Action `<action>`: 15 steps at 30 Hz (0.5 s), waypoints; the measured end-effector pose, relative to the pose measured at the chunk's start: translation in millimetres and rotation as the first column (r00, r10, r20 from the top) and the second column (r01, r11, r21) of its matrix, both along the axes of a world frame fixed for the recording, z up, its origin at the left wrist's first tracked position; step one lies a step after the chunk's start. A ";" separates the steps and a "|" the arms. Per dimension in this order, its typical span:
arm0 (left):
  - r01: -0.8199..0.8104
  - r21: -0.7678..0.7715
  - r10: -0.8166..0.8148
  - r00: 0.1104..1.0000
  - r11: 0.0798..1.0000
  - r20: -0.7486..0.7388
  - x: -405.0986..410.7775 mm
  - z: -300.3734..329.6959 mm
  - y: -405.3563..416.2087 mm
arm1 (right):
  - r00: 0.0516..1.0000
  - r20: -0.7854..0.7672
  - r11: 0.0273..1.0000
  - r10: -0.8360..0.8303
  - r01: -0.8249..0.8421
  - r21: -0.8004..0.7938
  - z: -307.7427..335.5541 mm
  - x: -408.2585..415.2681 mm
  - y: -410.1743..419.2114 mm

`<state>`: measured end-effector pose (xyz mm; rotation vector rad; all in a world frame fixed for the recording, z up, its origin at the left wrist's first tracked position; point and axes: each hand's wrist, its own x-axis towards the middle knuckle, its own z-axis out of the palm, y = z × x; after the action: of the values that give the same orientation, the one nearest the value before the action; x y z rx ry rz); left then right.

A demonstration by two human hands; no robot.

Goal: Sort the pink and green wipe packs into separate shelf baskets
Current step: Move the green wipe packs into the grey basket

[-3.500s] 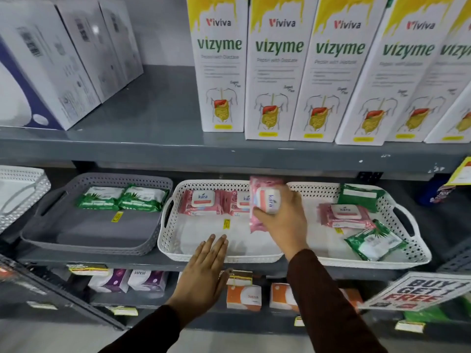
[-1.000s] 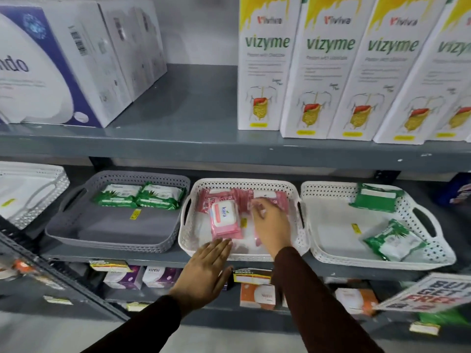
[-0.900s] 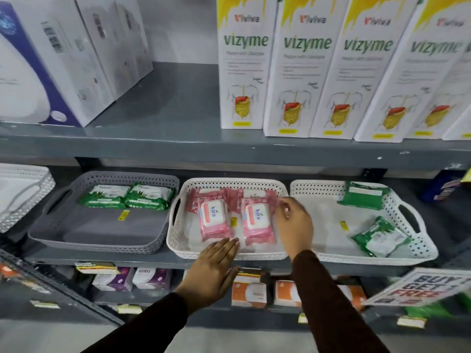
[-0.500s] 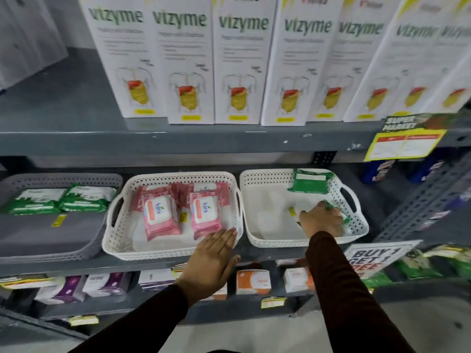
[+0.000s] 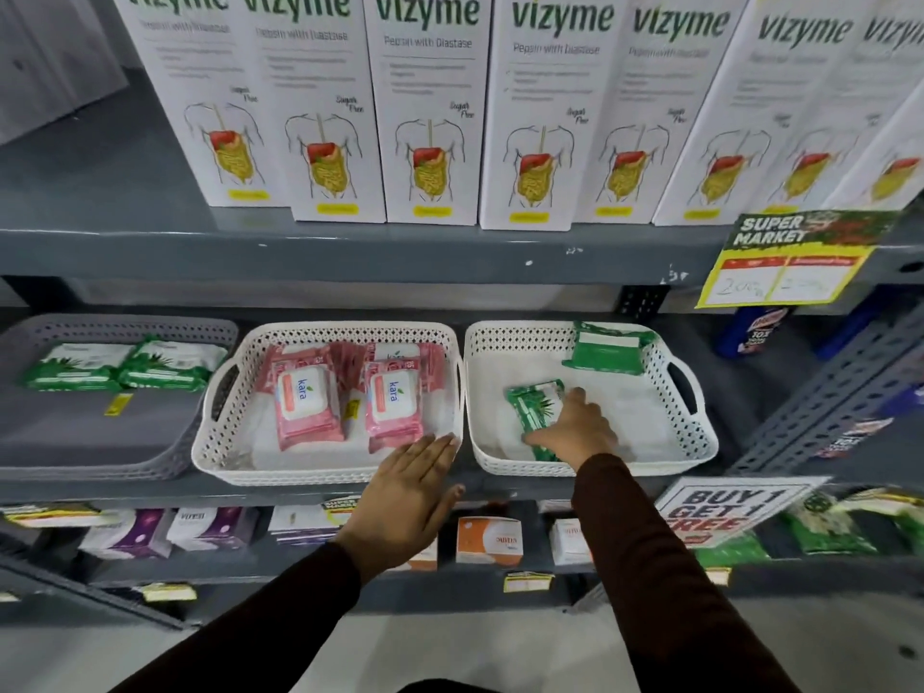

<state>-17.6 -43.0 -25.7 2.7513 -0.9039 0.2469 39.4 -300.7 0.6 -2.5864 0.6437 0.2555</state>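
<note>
Several pink wipe packs [image 5: 305,402] lie in the middle white basket [image 5: 230,442]. The right white basket [image 5: 695,442] holds two green packs: one [image 5: 607,350] leans at its back rim, the other [image 5: 532,405] lies near the front left. My right hand [image 5: 575,432] grips that front green pack, fingers wrapped over its right edge. My left hand [image 5: 415,487] rests flat, fingers spread, on the front rim of the middle basket and holds nothing. Two more green packs [image 5: 120,365] lie at the back of the grey basket [image 5: 100,462] on the left.
Tall white Vizyme boxes [image 5: 430,107] fill the shelf above. A yellow price tag [image 5: 785,262] hangs from that shelf's edge at right. A "Buy 1 Get 1 Free" sign [image 5: 725,507] sticks out below the right basket. Small boxes [image 5: 487,540] line the lower shelf.
My right hand left the pink packs in the middle basket, moved right into the right basket and closed on the front green pack. The view panned right. My left hand stayed on the rim.
</note>
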 end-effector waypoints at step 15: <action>-0.157 0.047 0.159 0.987 0.986 -0.028 -1.5 -1.3 149.3 | 0.736 0.665 0.962 -0.123 -0.076 0.263 35.5 9.1 86.2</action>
<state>-19.1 106.2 -27.0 2.8633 -0.6917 0.2128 48.5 -214.5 36.2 -2.1616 0.3283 -0.5650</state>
